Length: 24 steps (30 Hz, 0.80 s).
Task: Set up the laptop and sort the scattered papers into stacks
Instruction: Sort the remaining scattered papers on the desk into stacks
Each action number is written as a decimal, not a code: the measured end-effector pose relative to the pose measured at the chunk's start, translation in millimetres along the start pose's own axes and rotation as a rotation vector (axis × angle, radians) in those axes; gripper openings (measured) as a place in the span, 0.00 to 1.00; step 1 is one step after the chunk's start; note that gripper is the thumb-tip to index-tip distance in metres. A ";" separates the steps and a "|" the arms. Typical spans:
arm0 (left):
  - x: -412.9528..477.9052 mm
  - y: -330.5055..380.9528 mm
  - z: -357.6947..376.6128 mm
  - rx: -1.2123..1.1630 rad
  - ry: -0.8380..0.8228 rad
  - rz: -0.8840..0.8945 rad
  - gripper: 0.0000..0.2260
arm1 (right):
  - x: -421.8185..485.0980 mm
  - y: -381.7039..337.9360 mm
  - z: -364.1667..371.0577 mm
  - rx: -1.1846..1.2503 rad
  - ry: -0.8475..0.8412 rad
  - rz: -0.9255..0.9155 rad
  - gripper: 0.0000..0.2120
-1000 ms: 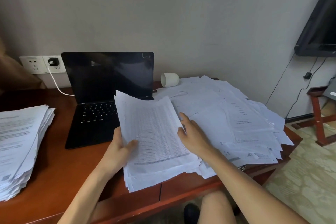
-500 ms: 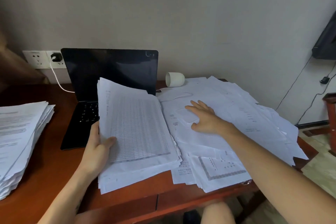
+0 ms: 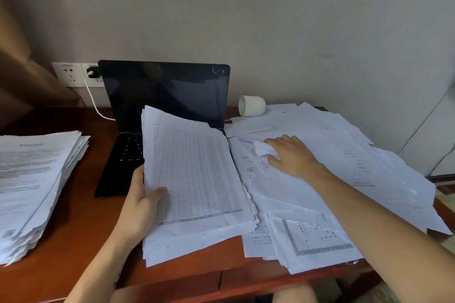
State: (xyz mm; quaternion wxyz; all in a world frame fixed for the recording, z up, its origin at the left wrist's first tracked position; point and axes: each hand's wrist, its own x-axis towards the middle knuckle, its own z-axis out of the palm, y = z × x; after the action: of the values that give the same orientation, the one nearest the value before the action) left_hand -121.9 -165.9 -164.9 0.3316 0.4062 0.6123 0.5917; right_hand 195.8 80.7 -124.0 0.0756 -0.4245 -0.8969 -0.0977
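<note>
A black laptop (image 3: 162, 96) stands open at the back of the wooden desk (image 3: 81, 224), its screen dark. My left hand (image 3: 140, 206) grips a thick bundle of papers (image 3: 197, 179) by its left edge, thumb on the top sheet with a printed table; the bundle is raised over the laptop's right side. My right hand (image 3: 291, 155) lies on the scattered papers (image 3: 344, 167) at the right, fingers curling round a small white crumpled piece (image 3: 262, 149). A tall sorted stack (image 3: 32, 187) sits at the left.
A white cup (image 3: 252, 106) lies on its side behind the scattered papers. A white cable (image 3: 94, 103) runs from a wall socket (image 3: 76, 74) to behind the laptop. A brown curtain hangs at far left. Loose sheets overhang the desk's front right edge.
My left hand has carried the bundle leftward, off the scattered pile. My right hand let go of it and moved up onto the scattered papers, where it now closes on a small white piece.
</note>
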 end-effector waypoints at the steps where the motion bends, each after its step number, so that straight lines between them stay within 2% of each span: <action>1: -0.1 -0.1 0.1 -0.001 0.002 0.000 0.24 | 0.8 1.1 2.6 -0.025 0.034 -0.002 0.27; 3: -0.1 -0.6 -0.3 0.005 0.007 -0.002 0.25 | 2.7 4.5 7.9 -0.042 0.076 0.004 0.31; 6: 1.0 -1.4 -1.2 -0.003 0.006 -0.006 0.25 | 10.4 11.2 9.8 -0.013 0.104 0.013 0.31; 10: 0.6 0.3 0.2 -0.013 0.007 -0.010 0.25 | 23.1 15.1 8.9 0.024 0.108 0.019 0.24; 15: 1.0 0.3 -0.3 -0.023 0.007 -0.010 0.25 | 36.8 9.9 5.7 -0.010 0.126 0.021 0.08; 19: 0.8 0.5 0.2 -0.020 0.009 -0.006 0.24 | 33.6 3.8 6.2 0.014 0.243 -0.006 0.15; 24: 1.8 -1.8 -1.4 -0.016 -0.003 0.005 0.24 | 12.5 -6.5 -0.1 0.212 0.353 0.105 0.08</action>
State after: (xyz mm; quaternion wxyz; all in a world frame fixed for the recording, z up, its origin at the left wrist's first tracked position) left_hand -124.1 -165.0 -166.4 0.3342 0.4059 0.6060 0.5968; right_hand 182.9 85.9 -122.0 0.2811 -0.4366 -0.8516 -0.0715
